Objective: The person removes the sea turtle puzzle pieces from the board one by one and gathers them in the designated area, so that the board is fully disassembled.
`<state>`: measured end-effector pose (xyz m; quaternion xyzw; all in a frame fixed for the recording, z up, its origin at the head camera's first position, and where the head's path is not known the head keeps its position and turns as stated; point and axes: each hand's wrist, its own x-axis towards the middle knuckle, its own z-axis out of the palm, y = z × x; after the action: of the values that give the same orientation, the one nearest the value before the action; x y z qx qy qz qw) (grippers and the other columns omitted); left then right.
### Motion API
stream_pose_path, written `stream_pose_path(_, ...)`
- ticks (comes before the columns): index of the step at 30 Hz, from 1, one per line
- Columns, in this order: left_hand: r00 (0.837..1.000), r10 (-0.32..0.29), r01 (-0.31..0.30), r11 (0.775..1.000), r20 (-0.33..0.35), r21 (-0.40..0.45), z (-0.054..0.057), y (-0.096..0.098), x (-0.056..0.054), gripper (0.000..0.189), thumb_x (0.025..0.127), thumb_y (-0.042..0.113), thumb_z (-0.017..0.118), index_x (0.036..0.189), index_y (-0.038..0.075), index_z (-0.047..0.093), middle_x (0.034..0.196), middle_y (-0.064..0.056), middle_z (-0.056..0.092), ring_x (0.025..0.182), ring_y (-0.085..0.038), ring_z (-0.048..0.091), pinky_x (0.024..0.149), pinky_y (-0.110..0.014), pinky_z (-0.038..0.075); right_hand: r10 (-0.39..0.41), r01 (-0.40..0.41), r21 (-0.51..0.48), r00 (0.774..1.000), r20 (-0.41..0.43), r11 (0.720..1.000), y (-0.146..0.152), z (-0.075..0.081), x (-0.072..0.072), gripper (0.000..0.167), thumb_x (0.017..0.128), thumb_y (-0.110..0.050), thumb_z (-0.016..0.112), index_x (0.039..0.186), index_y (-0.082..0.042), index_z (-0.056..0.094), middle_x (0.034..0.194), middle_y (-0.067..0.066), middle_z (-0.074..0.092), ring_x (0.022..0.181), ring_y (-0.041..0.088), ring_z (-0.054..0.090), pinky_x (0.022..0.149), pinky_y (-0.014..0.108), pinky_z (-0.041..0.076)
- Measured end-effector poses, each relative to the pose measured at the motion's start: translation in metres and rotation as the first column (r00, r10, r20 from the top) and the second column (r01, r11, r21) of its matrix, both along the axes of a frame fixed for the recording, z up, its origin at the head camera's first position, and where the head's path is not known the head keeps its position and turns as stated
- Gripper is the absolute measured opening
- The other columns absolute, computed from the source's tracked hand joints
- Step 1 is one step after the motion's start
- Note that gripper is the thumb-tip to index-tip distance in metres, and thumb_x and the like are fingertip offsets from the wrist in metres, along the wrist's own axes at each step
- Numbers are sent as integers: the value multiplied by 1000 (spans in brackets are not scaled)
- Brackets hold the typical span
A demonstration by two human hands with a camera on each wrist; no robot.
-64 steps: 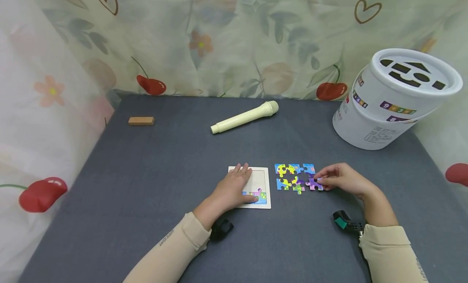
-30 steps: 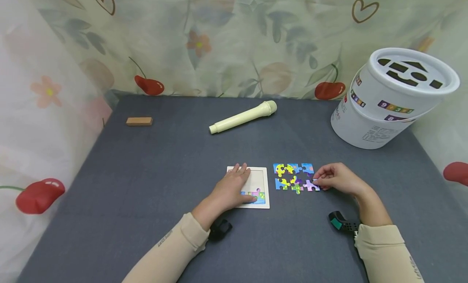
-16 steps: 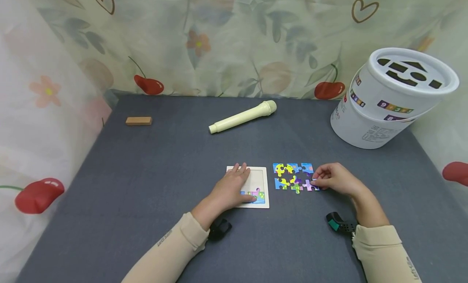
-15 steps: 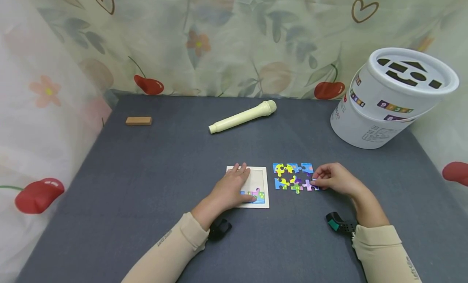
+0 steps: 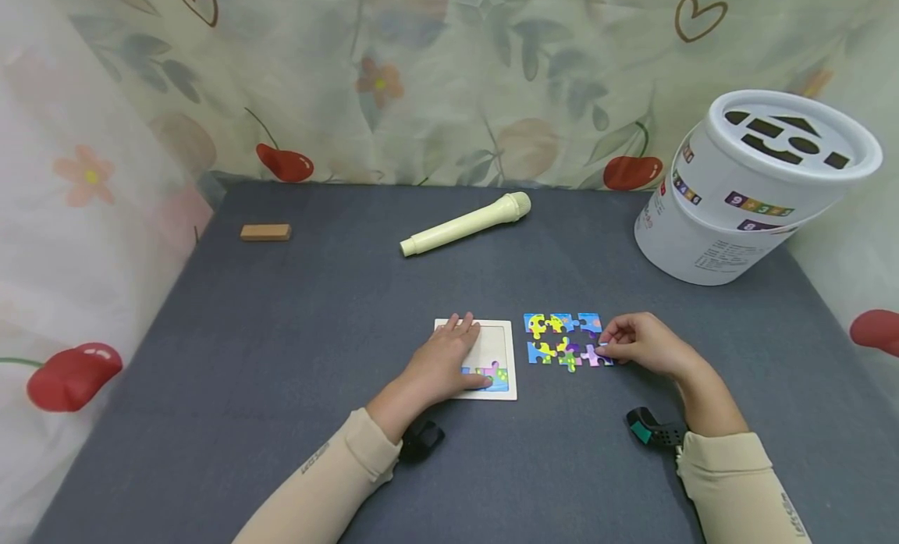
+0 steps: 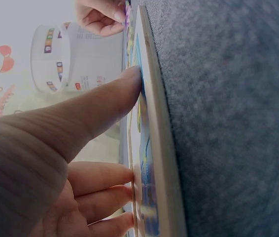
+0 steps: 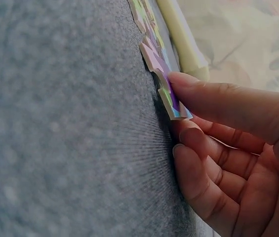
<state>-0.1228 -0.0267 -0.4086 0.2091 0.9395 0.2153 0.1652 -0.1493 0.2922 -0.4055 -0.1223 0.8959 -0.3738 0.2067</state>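
Note:
Fingers spread, my left hand (image 5: 442,364) rests on a pale wooden puzzle tray (image 5: 510,349). Its thumb lies on colourful pieces (image 5: 500,380) fitted along the tray's bottom edge; the palm hides the left part. My right hand (image 5: 649,345) pinches a pink and purple jigsaw piece (image 7: 159,66) by one end, thumb on top, at the right end of the loose pieces. That end stands slightly off the cloth in the right wrist view. Several other loose jigsaw pieces (image 5: 541,353), mostly blue, yellow and green, lie in two rows between the hands.
Behind the tray lies a cream toy microphone (image 5: 463,226). A small wooden block (image 5: 265,232) sits at the back left of the dark grey table (image 5: 281,333). At the back right stands a large white bucket (image 5: 737,200) with shaped holes in its lid.
My right hand has shifted slightly left with the pinched jigsaw piece, which now shows more light pink and sits closer to the piece beside it. My left hand stays on the tray.

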Motion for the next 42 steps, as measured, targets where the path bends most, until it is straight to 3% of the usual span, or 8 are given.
stream_pose_path(14,1000,1,-1,1000,-7,-5,0,-2,0,82,80,38,72,143,0,34,153,-15,25,144,-30,17,116,-43,19,-10,13,58,999,-52,998,0,-5,-3,22,80,-19,73,82,0,62,68,1,55,56,3,47,51,21,45)
stream_pose_path(31,1000,-5,5,1000,-12,-2,-2,-1,-1,82,80,39,71,143,1,34,153,-15,25,144,-30,17,116,-43,19,-21,21,77,1000,-8,997,0,2,-3,28,84,-27,69,87,0,62,70,2,56,60,7,51,55,24,51)
stream_pose_path(36,1000,-10,9,1000,-18,-18,-1,0,-1,82,80,39,71,143,1,35,152,-15,26,143,-30,18,116,-43,20,-33,39,122,998,-51,992,-7,10,-5,30,86,-31,66,87,-1,62,67,2,54,58,10,50,51,25,46)
stream_pose_path(42,1000,-12,12,1000,-3,-16,2,-3,-2,81,81,39,70,143,0,34,152,-17,26,143,-31,20,116,-44,20,14,4,144,992,-125,990,-29,16,-10,25,86,-28,67,85,-4,63,67,1,54,57,11,46,50,24,41)
